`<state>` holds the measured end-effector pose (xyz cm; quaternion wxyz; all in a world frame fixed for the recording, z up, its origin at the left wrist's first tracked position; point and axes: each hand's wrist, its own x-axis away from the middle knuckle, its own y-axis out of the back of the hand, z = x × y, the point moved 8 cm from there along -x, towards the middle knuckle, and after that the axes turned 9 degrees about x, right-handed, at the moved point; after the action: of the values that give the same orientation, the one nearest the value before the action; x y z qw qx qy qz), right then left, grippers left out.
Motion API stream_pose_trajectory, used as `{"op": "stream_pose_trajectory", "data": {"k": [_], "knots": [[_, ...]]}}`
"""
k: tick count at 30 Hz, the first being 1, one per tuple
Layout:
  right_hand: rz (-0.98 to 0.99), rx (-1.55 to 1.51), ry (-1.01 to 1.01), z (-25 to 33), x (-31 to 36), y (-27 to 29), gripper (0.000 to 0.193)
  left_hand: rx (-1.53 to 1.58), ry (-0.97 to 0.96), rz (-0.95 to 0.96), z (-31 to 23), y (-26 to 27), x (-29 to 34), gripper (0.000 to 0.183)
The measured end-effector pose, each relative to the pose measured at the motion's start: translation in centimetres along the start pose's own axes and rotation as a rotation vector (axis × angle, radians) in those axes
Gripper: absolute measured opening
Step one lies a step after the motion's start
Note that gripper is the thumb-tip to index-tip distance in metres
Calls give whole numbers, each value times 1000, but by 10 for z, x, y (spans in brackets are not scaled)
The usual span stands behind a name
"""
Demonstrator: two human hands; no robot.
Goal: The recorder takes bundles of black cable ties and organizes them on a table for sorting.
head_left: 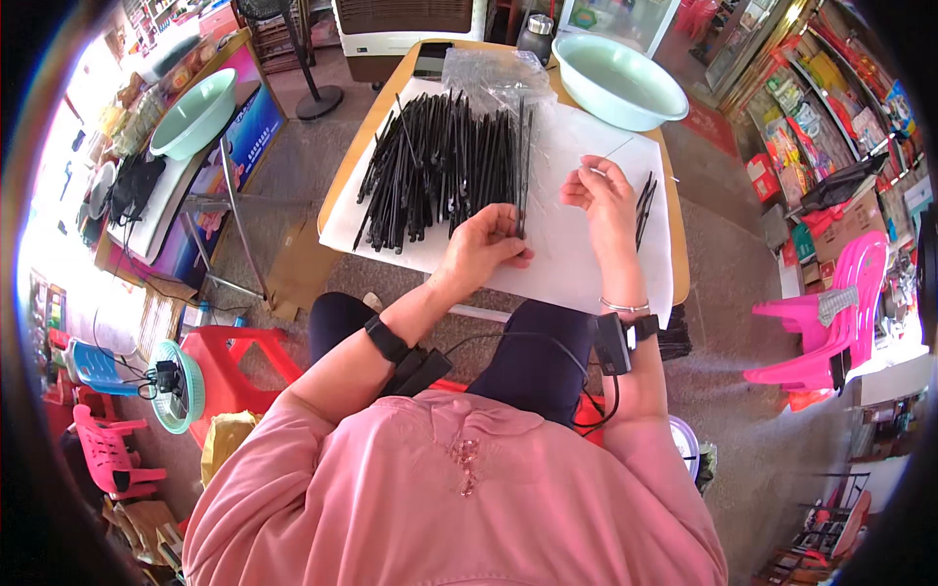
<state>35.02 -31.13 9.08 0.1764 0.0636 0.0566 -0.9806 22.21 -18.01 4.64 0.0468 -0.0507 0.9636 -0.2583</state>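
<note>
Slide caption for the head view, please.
Left hand at a pile of black rods, right hand holding a thin strand above a white sheet.

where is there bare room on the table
White paper lies bare between the left hand and right forearm, down to the near edge, with a narrow strip right of that forearm. The left is crowded with black rods; the far side holds a clear plastic bag and green basin.

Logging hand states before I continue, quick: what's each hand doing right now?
Left hand: closed, its fingertips at the lower end of upright-looking black rods.
Right hand: closed, apparently pinching a thin strand.
</note>
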Motion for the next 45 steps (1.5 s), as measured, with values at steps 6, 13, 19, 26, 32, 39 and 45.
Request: {"op": "stream_pose_trajectory", "data": {"k": [6,13,19,26,32,39,45], "knots": [[92,-275,-50,-31,8,-10,17,-91,13,-9,-3,-1,1,28],[190,-260,-92,-37,16,-16,13,-155,18,-12,1,0,0,30],[222,-210,-121,-38,18,-21,12,-164,31,32,3,-2,-1,33],[238,-164,-150,-42,18,-21,13,-161,56,76,0,-7,2,33],[284,-171,-168,-42,20,-21,18,-190,60,108,-3,-10,4,35],[277,-220,-165,-45,20,-21,12,-164,67,101,-2,-9,5,36],[275,-218,-163,-42,18,-22,13,-142,76,109,-3,-9,4,38]]}}
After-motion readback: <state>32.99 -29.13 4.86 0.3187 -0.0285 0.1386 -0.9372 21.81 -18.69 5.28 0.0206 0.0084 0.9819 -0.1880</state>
